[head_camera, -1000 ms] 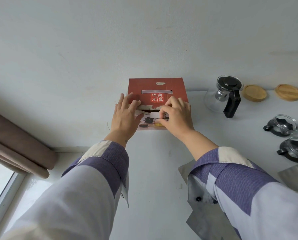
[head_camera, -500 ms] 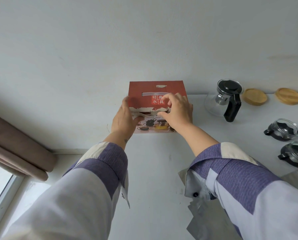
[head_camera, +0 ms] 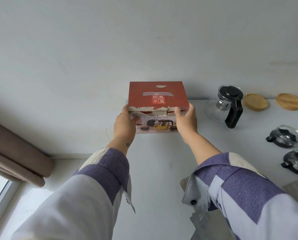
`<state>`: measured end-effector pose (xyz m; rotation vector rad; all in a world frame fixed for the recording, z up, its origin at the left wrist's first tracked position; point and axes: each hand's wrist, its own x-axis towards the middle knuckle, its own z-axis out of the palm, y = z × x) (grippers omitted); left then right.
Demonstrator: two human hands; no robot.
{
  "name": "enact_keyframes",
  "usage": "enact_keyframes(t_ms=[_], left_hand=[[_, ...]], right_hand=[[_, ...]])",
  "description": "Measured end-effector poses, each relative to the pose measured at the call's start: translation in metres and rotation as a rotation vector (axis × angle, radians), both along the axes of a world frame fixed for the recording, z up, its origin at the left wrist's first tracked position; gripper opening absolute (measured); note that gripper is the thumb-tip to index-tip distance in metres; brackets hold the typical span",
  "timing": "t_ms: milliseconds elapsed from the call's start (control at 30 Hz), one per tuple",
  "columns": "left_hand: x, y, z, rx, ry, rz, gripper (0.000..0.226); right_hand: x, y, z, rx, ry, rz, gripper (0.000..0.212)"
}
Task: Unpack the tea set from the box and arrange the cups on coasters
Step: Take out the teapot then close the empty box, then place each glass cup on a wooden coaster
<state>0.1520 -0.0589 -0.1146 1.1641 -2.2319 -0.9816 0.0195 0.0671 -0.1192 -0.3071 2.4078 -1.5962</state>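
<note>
**Both hands on closed box, set already out**

Lower frame: two striped sleeves reach up-frame. Mid-frame: left hand and right hand clamp opposite front corners of the red box, fingers curled over the torn lid edge, likely squaring or shifting it clear. Box sits on the white table, near the wall. Right of frame: glass teapot, cups off their wooden coasters, which sit behind at the wall. Arranging not done.
</note>
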Motion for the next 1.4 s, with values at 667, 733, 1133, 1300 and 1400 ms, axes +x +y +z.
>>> enact_keyframes(t_ms=[667, 733, 1133, 1300, 1400], left_hand=[[-0.042, -0.015, 0.014, -0.188, -0.226, 0.092, 0.083], [-0.048, 0.001, 0.022, -0.327, -0.261, 0.067, 0.083], [-0.133, 0.188, 0.026, -0.381, -0.200, -0.495, 0.050], [-0.181, 0.268, 0.002, -0.201, -0.335, -0.666, 0.047], [-0.211, 0.295, -0.013, -0.147, -0.504, -0.728, 0.066]], right_hand=[[-0.041, 0.004, 0.018, 0.079, -0.116, 0.112, 0.071], [-0.041, 0.027, 0.019, 0.112, -0.120, 0.126, 0.060], [-0.107, 0.195, 0.034, 0.204, -0.081, 0.028, 0.032], [-0.157, 0.256, 0.030, 0.262, -0.063, 0.032, 0.035], [-0.191, 0.279, 0.027, 0.335, -0.017, 0.085, 0.038]])
